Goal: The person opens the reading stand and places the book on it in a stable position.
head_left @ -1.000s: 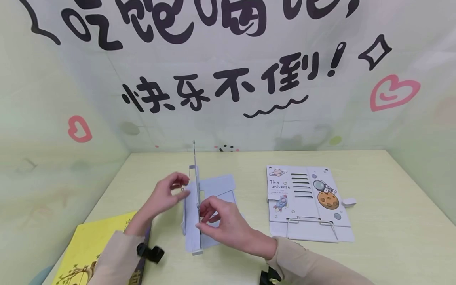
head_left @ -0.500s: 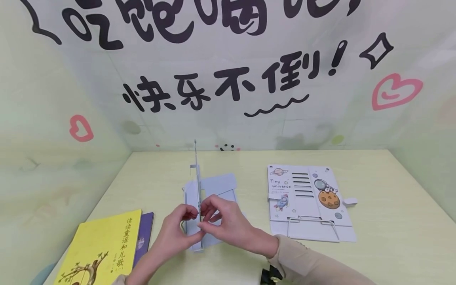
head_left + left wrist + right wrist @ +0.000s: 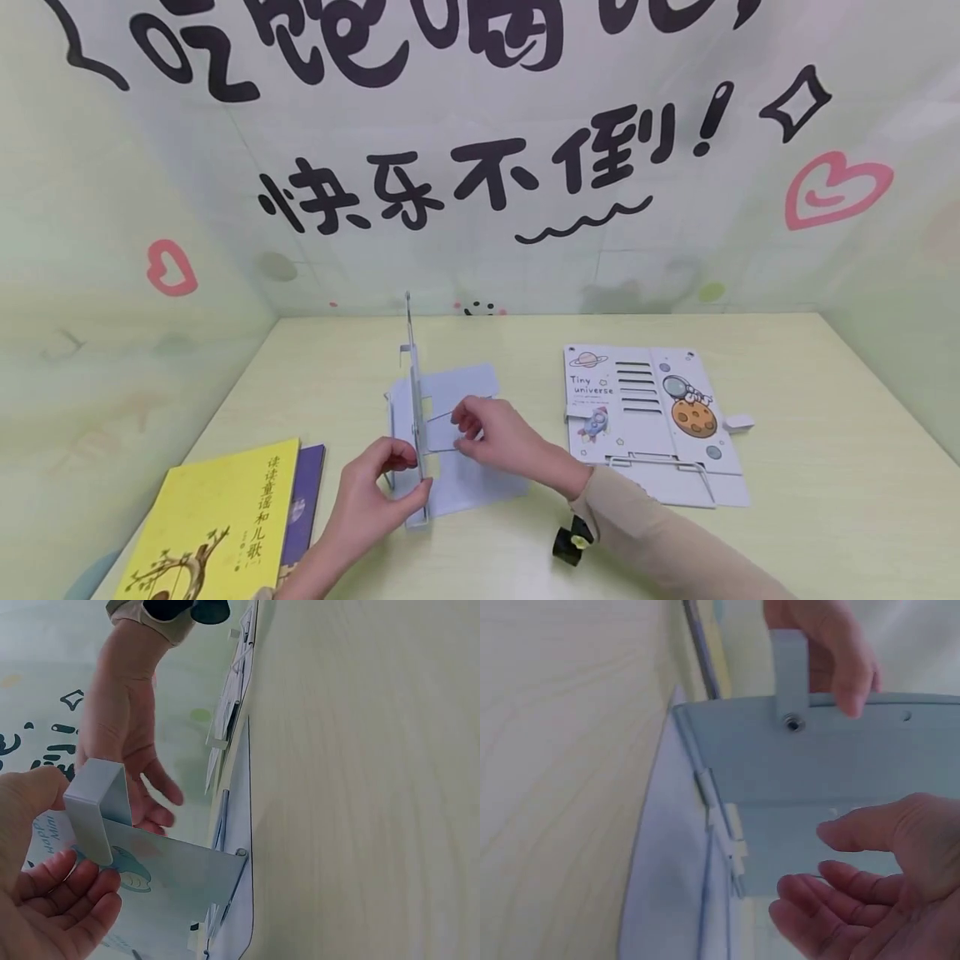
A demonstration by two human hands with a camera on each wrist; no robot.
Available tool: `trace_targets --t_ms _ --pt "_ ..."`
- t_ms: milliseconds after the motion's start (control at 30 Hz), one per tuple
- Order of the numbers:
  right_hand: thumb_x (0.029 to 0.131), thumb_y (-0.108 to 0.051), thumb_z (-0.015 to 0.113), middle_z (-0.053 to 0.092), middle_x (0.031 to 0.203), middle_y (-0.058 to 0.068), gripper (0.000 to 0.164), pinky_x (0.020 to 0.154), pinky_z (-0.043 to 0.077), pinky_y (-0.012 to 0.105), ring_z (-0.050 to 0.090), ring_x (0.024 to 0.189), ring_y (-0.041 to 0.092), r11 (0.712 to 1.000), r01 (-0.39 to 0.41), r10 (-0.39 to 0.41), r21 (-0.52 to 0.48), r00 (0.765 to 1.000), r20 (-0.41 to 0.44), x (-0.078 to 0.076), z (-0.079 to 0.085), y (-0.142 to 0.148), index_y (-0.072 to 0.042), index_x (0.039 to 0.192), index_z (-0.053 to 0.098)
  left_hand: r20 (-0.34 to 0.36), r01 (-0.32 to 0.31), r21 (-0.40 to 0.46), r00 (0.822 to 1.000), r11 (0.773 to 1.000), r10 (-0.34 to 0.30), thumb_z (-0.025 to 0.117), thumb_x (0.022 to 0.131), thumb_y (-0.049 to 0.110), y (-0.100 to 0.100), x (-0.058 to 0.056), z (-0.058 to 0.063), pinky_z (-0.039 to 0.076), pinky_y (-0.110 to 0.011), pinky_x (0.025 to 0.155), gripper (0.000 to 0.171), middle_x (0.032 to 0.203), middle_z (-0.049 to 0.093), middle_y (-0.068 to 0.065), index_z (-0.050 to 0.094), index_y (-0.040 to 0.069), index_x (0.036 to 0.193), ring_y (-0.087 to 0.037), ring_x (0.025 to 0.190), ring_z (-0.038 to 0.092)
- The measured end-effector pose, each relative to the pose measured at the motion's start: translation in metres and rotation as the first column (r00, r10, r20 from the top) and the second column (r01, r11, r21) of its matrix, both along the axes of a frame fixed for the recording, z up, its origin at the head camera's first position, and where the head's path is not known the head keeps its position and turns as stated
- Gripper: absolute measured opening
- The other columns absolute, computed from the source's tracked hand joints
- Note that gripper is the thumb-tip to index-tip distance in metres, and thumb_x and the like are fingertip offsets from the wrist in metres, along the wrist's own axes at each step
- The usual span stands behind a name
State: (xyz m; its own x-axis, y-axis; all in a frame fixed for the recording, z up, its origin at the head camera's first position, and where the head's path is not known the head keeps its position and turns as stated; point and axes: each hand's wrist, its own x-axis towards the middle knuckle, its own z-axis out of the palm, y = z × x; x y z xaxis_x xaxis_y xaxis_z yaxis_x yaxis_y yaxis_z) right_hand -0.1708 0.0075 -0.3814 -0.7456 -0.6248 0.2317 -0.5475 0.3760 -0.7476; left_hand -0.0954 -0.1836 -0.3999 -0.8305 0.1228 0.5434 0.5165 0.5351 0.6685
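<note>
Left of centre on the counter (image 3: 810, 433), a light blue-grey folding stand (image 3: 417, 400) sits with its panel raised on edge and its base (image 3: 480, 487) flat on the surface. The left hand (image 3: 371, 492) pinches the near edge of the raised panel beside a bent metal bracket (image 3: 95, 796): its thumb presses on one face, and its loosely curled fingers (image 3: 94, 896) lie on the other, close to the bracket. From the left wrist, part of a printed picture (image 3: 133, 870) shows on the panel.

Over the base, on the right side of the panel, hangs the right hand (image 3: 506, 437). Its fingers (image 3: 802, 892) are softly bent, with a clear gap between them and the thumb (image 3: 862, 829), and they hold nothing. From the head view, it is hard to tell whether the fingertips touch the thin-edged flap (image 3: 442, 433) just beside them.

Well to the right lies a second, white stand (image 3: 630, 417) printed with a planet, a rocket, an astronaut and the words "Tiny universe", its wire rest (image 3: 660, 483) at the near end. On the left, a yellow book (image 3: 217, 517) overlaps a purple one (image 3: 303, 500).
</note>
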Motion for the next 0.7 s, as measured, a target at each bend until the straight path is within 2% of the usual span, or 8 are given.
trace_targets --t_ms 67,133,233,300,400,567,700 --pt "0.079 -0.001 0.069 0.062 0.083 0.011 0.019 0.066 0.048 0.021 0.056 0.074 0.018 0.990 0.038 -0.036 0.133 0.999 -0.015 -0.005 -0.008 -0.001 0.003 0.095 0.061 0.004 -0.004 -0.001 1.000 1.000 0.004 0.079 0.062 -0.005 0.000 0.001 0.000 0.055 -0.030 0.065 0.034 0.082 0.061 0.004 0.059 0.006 0.088 -0.011 0.074 0.059" --pt "0.078 -0.004 0.072 0.060 0.081 0.007 0.019 0.064 0.045 0.022 0.052 0.071 0.015 0.967 0.061 -0.052 0.249 0.998 -0.041 -0.008 -0.016 -0.004 0.001 0.093 0.063 0.011 -0.010 -0.003 1.000 1.000 0.010 0.079 0.063 -0.005 0.000 0.001 0.001 0.055 -0.030 0.066 0.034 0.082 0.061 0.004 0.059 0.006 0.088 -0.011 0.074 0.059" --pt "0.077 -0.004 0.070 0.058 0.077 0.004 0.012 0.061 0.044 0.022 0.049 0.067 0.012 0.932 0.086 -0.053 0.352 0.993 -0.102 -0.010 -0.023 -0.008 -0.002 0.087 0.064 0.018 -0.013 -0.011 1.000 1.000 0.014 0.079 0.064 -0.004 -0.001 0.001 0.001 0.055 -0.030 0.066 0.033 0.083 0.061 0.004 0.059 0.006 0.089 -0.012 0.074 0.059" --pt "0.077 -0.002 0.068 0.057 0.074 0.002 0.007 0.058 0.043 0.021 0.048 0.064 0.011 0.917 0.103 -0.047 0.386 0.987 -0.151 -0.010 -0.025 -0.011 -0.004 0.081 0.063 0.019 -0.013 -0.014 1.000 1.000 0.013 0.079 0.064 -0.004 -0.001 0.001 0.002 0.055 -0.031 0.066 0.033 0.083 0.061 0.004 0.060 0.005 0.089 -0.012 0.074 0.059" --pt "0.076 0.002 0.064 0.054 0.069 0.001 0.009 0.054 0.041 0.021 0.047 0.061 0.011 0.896 0.123 -0.034 0.427 0.977 -0.210 -0.013 -0.027 -0.016 -0.006 0.073 0.060 0.006 -0.006 -0.019 1.000 1.000 0.006 0.079 0.064 -0.003 -0.001 0.001 0.001 0.055 -0.031 0.066 0.032 0.083 0.061 0.004 0.060 0.005 0.089 -0.010 0.075 0.059" --pt "0.075 -0.002 0.063 0.047 0.061 -0.004 0.010 0.048 0.036 0.019 0.042 0.055 0.009 0.858 0.099 -0.001 0.503 0.981 -0.192 -0.021 -0.028 -0.022 -0.008 0.070 0.057 -0.021 0.002 -0.031 1.000 1.000 -0.002 0.080 0.063 -0.003 -0.001 0.000 0.001 0.055 -0.030 0.065 0.034 0.083 0.061 0.004 0.059 0.008 0.088 -0.009 0.074 0.059" --pt "0.073 -0.003 0.065 0.046 0.060 -0.004 0.010 0.047 0.034 0.019 0.041 0.053 0.009 0.852 0.068 0.016 0.520 0.988 -0.157 -0.026 -0.028 -0.021 -0.008 0.071 0.057 -0.017 0.005 -0.029 1.000 1.000 -0.005 0.079 0.063 -0.004 -0.001 0.000 0.001 0.055 -0.030 0.065 0.033 0.082 0.061 0.004 0.059 0.007 0.087 -0.010 0.074 0.059"
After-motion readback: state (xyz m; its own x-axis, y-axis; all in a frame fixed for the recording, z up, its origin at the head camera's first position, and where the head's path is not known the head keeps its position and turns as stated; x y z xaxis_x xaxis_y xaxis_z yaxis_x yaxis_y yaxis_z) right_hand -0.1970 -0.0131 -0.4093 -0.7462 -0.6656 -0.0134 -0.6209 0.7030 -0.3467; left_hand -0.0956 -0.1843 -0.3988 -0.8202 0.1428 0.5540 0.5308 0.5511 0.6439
